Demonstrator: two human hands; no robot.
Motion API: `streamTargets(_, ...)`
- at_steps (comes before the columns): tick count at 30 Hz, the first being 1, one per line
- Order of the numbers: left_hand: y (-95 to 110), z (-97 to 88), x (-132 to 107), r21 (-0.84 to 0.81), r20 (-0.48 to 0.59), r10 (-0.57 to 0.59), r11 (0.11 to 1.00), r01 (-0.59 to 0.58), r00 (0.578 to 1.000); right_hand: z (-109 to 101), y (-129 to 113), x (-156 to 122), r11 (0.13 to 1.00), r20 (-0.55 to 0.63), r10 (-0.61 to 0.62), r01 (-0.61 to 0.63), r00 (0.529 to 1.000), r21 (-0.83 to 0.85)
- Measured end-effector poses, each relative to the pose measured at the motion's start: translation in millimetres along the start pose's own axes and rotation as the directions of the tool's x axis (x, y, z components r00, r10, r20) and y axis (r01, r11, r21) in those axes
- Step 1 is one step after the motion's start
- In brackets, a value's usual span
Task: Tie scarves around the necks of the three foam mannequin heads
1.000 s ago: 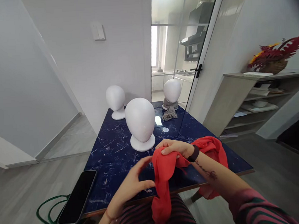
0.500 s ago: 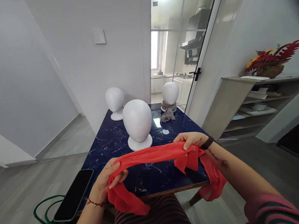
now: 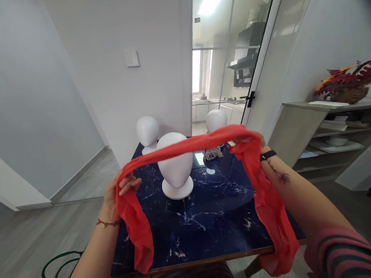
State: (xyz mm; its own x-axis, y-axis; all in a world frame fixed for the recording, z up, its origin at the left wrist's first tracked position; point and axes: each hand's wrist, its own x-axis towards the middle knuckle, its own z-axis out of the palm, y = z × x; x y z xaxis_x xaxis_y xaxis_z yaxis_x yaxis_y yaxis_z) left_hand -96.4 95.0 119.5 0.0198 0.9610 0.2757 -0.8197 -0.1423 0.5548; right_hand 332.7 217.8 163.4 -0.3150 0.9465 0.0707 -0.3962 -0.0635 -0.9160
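**Red scarf held stretched above the dark blue table**

A red scarf (image 3: 192,145) is held up in the air, stretched in a shallow arch between both hands, above the near half of the dark blue marbled table (image 3: 209,221). The left hand (image 3: 118,191) is closed around the scarf near its left end, fingers curled over the cloth, and the loose end hangs down past the table's near left edge. The right hand (image 3: 251,141) is gripped on the scarf near the other end and is mostly covered by the fabric; that end drops past the near right corner of the table.

Behind the arch of cloth, a white foam head (image 3: 175,164) stands near the middle of the table. Two smaller foam heads are set at the far edge: one at the far left corner (image 3: 147,133), one towards the far right (image 3: 216,120), with a grey cloth (image 3: 213,153) bunched at the base of the latter.
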Motion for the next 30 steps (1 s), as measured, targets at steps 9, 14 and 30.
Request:
streamTargets(9,4.9,12.3,116.5,-0.294,-0.150,0.073,0.949,-0.115,0.986,78.7,9.6,116.6,0.942,0.162,-0.056,-0.002,0.985,0.337)
streamTargets(14,-15.5,-23.0,113.9,-0.323,-0.346,-0.156,0.945,0.039,0.925,73.4,68.3,136.3,0.925,0.065,0.175,-0.187,0.982,0.330)
streamTargets(30,-105.6,-46.7,7.5,-0.397,-0.384,-0.508,0.845,0.359,0.770,43.6,197.4,15.5,0.783,0.096,0.428,-0.422,0.898,0.456)
